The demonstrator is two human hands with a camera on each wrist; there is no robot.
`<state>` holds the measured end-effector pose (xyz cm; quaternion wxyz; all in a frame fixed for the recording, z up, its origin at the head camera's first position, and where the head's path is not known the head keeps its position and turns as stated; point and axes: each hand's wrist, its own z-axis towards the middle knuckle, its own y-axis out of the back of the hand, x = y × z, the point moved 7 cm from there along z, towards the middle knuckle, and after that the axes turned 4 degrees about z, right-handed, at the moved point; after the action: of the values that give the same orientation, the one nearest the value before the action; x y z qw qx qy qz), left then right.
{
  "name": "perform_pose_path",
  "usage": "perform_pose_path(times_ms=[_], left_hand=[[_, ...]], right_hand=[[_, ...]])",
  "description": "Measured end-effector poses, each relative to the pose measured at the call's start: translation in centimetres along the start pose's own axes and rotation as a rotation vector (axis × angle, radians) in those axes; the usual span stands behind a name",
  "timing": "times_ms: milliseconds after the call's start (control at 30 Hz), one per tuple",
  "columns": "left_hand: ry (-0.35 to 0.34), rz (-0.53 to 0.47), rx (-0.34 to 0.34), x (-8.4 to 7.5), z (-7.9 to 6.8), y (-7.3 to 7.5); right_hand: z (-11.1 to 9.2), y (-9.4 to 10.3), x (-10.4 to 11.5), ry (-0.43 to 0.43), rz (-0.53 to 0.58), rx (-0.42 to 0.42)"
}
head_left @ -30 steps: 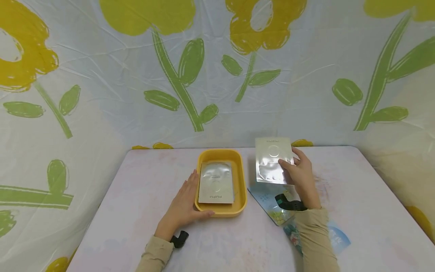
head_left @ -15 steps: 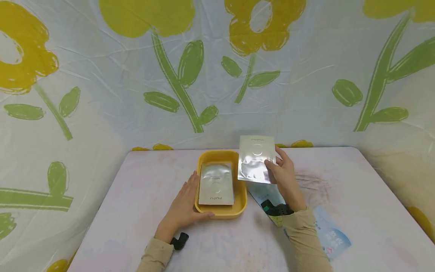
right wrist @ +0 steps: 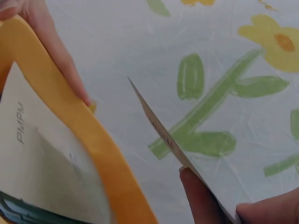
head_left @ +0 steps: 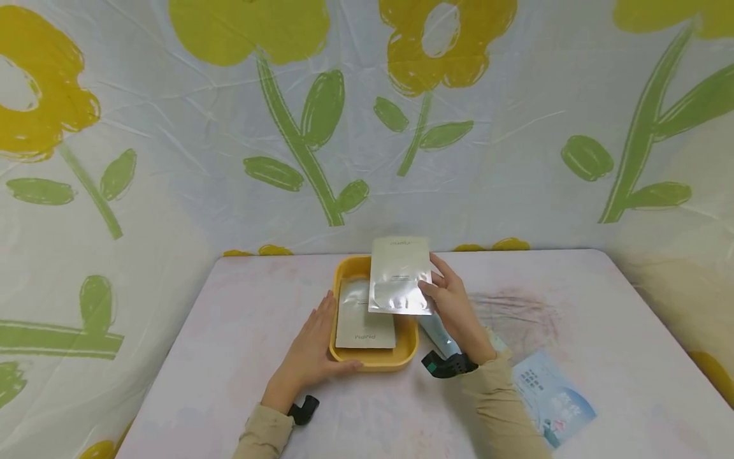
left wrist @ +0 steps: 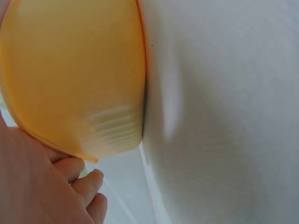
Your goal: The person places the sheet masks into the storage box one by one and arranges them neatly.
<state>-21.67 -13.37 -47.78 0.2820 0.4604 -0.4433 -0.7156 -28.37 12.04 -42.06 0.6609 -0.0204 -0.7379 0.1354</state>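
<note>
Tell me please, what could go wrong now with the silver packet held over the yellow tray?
1. The right hand pinches the silver packet only at one edge, so it may slip or tilt and land crooked.
2. Another packet already lies in the yellow tray; the new one might slide off it and catch on the rim.
3. The left hand only rests against the tray's side, so a bump could perhaps shift the tray on the table.

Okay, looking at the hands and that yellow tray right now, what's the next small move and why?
Probably lower the silver sachet flat into the yellow tray. The right hand pinches it by its edge, above the tray's far right part, over another sachet already lying inside, while the left hand rests against the tray's near left wall, steadying it.
</note>
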Motion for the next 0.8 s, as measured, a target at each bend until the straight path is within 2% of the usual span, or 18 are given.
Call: perform_pose_path(times_ms=[200,433,567,800], left_hand=[[-0.003,0.005,-0.003,-0.1,-0.1,0.1],[0.012,0.01,-0.001,-0.1,-0.2,0.0],[0.01,0.004,-0.003,-0.1,-0.2,0.0],[-0.015,-0.002,-0.024,-0.2,-0.1,0.0]], right_hand=[[0.1,-1.9,-1.1,0.008,-0.002,0.064],[0.1,-3.9,-2.9,-0.064,-0.007,0.108],[0.1,-4.6,-3.9,-0.1,-0.038,0.121],[-0.1,-5.2,-4.5,-0.121,-0.103,0.207]])
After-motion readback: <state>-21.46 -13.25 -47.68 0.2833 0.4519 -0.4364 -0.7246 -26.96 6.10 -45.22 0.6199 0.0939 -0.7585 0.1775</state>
